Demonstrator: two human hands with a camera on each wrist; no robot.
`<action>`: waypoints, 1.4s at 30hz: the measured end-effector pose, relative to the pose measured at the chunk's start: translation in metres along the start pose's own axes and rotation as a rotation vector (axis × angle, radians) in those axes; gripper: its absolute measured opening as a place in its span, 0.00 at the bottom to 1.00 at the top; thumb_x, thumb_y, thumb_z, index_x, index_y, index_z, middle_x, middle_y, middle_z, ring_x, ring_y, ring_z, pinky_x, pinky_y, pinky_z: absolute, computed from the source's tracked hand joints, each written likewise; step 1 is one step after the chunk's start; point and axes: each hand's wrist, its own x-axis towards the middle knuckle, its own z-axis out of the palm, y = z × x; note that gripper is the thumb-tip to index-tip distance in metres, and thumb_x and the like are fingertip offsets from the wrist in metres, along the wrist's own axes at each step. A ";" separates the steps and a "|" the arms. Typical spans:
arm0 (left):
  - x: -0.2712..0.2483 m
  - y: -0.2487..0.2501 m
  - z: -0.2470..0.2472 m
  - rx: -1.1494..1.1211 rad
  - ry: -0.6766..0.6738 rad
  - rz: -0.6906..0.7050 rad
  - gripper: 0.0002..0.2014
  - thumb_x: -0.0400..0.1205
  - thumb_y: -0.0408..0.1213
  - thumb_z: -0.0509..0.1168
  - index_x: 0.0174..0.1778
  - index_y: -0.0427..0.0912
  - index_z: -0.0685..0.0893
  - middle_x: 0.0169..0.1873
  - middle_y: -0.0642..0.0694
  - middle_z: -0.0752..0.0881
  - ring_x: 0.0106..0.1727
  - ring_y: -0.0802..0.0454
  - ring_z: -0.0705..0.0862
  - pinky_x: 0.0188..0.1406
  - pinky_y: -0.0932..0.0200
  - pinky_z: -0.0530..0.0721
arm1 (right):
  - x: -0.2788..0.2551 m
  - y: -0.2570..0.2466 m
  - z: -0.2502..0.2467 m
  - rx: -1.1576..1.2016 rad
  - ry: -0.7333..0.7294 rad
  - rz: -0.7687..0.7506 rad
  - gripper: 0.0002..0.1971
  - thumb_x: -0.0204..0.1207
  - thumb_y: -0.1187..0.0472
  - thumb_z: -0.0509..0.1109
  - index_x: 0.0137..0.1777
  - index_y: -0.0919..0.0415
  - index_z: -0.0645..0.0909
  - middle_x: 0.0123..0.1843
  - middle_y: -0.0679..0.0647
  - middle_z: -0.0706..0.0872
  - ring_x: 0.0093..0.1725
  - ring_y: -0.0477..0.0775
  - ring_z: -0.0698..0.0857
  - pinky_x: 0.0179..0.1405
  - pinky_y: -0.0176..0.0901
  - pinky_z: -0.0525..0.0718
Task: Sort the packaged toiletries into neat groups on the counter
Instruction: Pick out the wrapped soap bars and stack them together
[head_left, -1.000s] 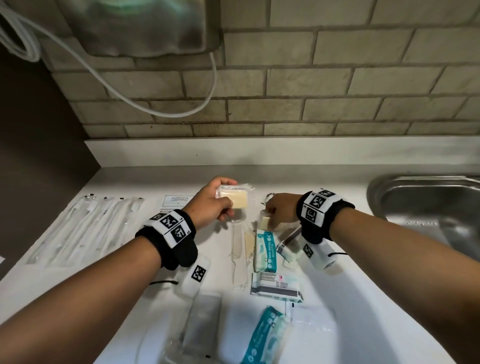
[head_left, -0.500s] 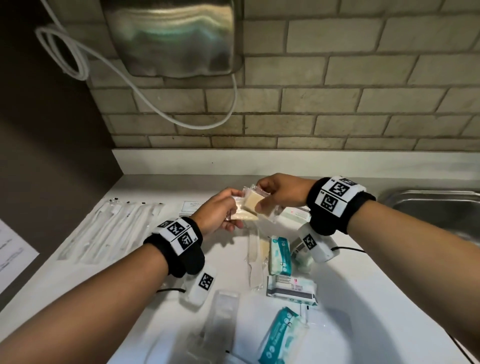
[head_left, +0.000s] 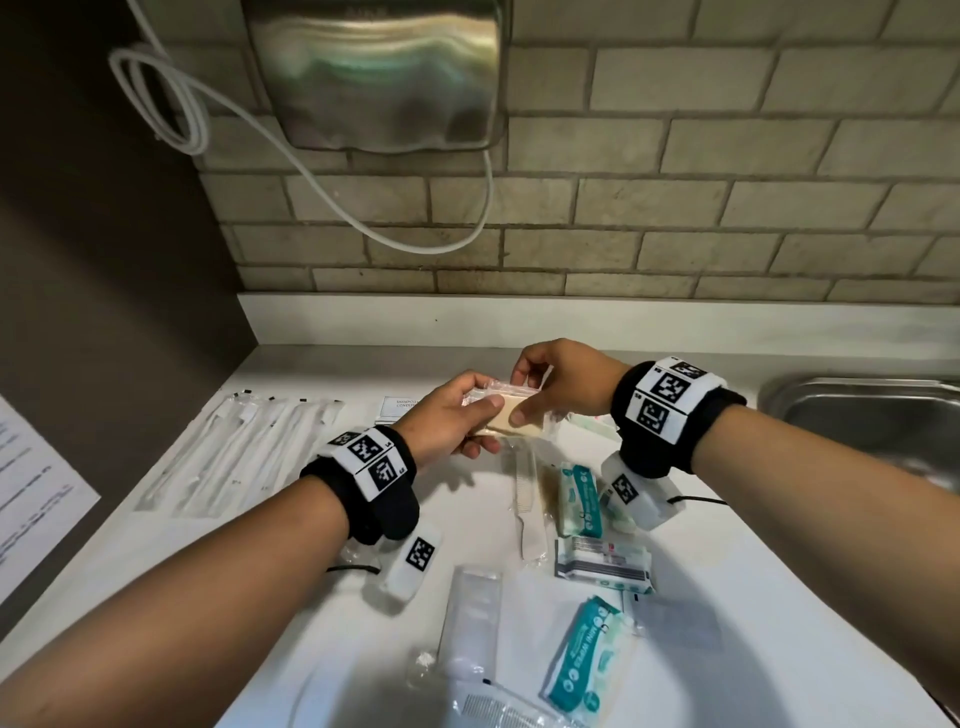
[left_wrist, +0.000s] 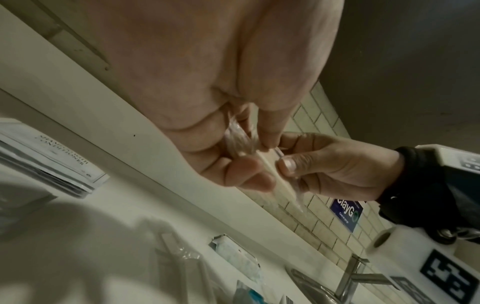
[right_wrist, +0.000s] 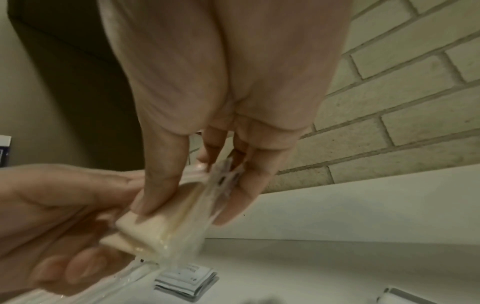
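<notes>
Both hands meet above the surface (head_left: 727, 597), left hand (head_left: 447, 421) and right hand (head_left: 563, 384) each pinching the stacked wrapped soap bars (head_left: 511, 415) (two, it seems). The stack's long side runs between the hands, neither one nearer.

Beige brick wall (head_left: 675, 208) behind a white counter (head_left: 727, 571), steel sink (head_left: 872, 415) at right.

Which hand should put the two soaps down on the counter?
Probably the left hand. It cups both wrapped soap bars from below, while the right hand only pinches their top edge. The bare counter behind the shampoo sachets lies nearest the left hand.
</notes>
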 end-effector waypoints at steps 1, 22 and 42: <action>0.000 0.001 0.000 -0.008 -0.005 -0.007 0.05 0.87 0.35 0.59 0.58 0.45 0.75 0.38 0.43 0.85 0.28 0.53 0.85 0.21 0.65 0.75 | 0.000 -0.001 0.001 -0.008 0.018 -0.003 0.19 0.60 0.60 0.86 0.47 0.56 0.81 0.44 0.52 0.83 0.30 0.49 0.82 0.28 0.38 0.83; -0.002 0.003 -0.015 0.007 0.038 0.000 0.19 0.85 0.28 0.57 0.70 0.47 0.65 0.53 0.38 0.80 0.34 0.47 0.84 0.28 0.60 0.77 | -0.001 -0.011 0.020 -0.147 -0.051 -0.010 0.37 0.64 0.52 0.83 0.69 0.55 0.67 0.58 0.54 0.82 0.45 0.49 0.82 0.44 0.41 0.82; 0.001 0.003 -0.033 -0.041 0.154 0.002 0.16 0.75 0.27 0.73 0.59 0.31 0.85 0.49 0.36 0.90 0.39 0.51 0.91 0.40 0.61 0.91 | 0.004 0.006 0.012 0.089 -0.063 0.123 0.23 0.70 0.62 0.80 0.57 0.63 0.71 0.37 0.55 0.83 0.29 0.49 0.84 0.28 0.37 0.85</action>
